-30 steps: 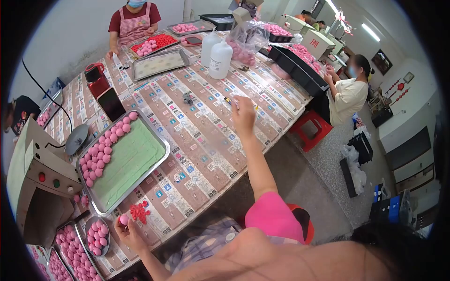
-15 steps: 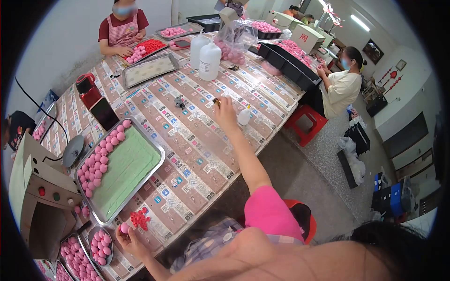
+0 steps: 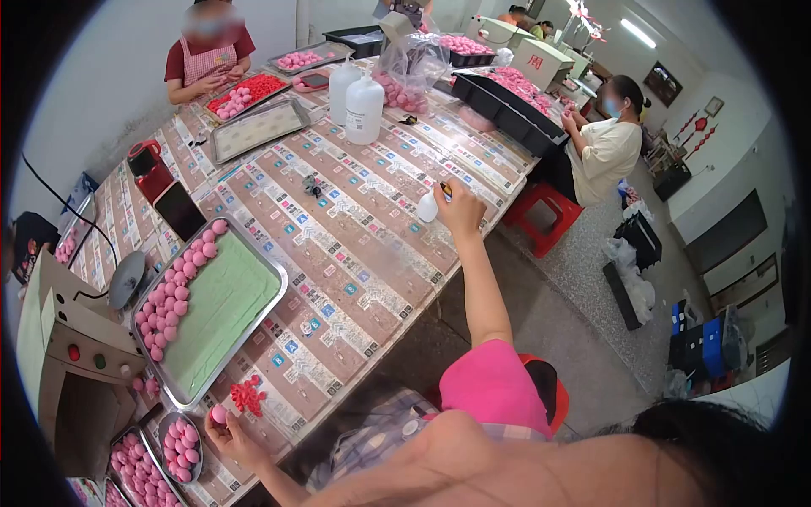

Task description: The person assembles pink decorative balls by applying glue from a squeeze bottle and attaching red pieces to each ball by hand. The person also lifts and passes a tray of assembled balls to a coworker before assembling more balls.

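At the lower left, my left hand (image 3: 235, 443) has its fingers closed around a pink ball (image 3: 220, 414). Beside it on the table lies a small pile of red pieces (image 3: 247, 395). My right hand (image 3: 462, 209) is stretched far out over the table, fingers closed on a small dark and yellow object (image 3: 445, 190) whose kind I cannot make out. Right by these fingers stands a small white squeeze bottle (image 3: 427, 208); whether they touch its tip is unclear. A metal tray (image 3: 283, 283) with a green lining holds rows of pink balls (image 3: 173, 296) along its left side.
A bowl of pink balls (image 3: 181, 448) sits near my left hand, beside a beige machine (image 3: 80, 329). A phone (image 3: 178, 211), a red flask (image 3: 152, 169) and large white bottles (image 3: 364, 110) stand farther back. Two people (image 3: 211, 59) (image 3: 604, 156) sit around the table.
My right hand has moved right, to the small white bottle, with the dark and yellow object still in its fingers. My left hand stays in place with the pink ball. The view has shifted slightly.
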Demonstrator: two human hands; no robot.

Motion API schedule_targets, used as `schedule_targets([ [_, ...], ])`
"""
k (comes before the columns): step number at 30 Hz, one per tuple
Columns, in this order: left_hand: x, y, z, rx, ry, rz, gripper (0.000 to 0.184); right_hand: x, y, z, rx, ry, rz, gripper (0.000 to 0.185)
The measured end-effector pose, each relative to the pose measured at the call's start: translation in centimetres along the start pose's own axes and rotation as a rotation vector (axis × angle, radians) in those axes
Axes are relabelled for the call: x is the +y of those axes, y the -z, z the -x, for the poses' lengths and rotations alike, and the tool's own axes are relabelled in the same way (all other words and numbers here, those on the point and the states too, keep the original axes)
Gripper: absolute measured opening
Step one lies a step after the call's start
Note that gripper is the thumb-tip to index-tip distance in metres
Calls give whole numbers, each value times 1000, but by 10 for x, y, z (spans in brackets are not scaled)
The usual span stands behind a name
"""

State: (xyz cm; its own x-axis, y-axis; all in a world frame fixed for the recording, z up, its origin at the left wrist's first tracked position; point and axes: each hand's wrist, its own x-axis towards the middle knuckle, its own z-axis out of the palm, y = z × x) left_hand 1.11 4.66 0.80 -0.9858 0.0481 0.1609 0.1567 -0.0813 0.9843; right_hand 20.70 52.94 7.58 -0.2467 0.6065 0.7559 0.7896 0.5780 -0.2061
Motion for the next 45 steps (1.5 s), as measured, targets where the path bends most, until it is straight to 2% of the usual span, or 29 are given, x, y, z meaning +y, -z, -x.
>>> schedule_targets([
  [16, -8, 6, -2, -28, 11, -16, 28, 9, -5, -2, -134, 24, 58, 24],
  [45, -5, 3, -2, -21, -2, -16, 28, 11, -6, 0, -115, 28, 24, 22],
])
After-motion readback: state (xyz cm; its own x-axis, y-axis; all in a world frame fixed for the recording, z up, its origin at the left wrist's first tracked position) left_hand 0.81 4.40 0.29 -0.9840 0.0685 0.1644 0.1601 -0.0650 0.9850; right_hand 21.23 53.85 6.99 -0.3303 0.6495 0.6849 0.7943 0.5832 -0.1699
